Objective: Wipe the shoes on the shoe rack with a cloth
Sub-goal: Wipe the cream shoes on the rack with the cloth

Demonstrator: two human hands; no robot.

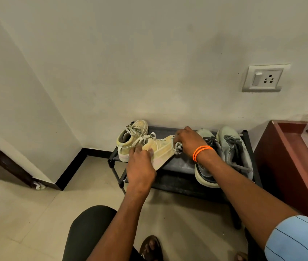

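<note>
A black shoe rack (179,164) stands against the wall. My left hand (140,164) grips a pale yellow high-top shoe (160,149) and holds it tilted on its side above the rack's top shelf. My right hand (189,141) holds a bunched grey-white cloth (178,147) against the toe end of that shoe. The matching yellow shoe (132,136) stands upright at the rack's back left. A pair of grey lace-up sneakers (230,155) sits on the right side of the shelf, partly behind my right forearm.
A dark red wooden cabinet (288,166) stands right beside the rack. A wall socket (266,79) is above on the wall. My bent knee (91,230) and sandalled foot (151,247) are on the tiled floor in front. A dark door edge (4,162) lies left.
</note>
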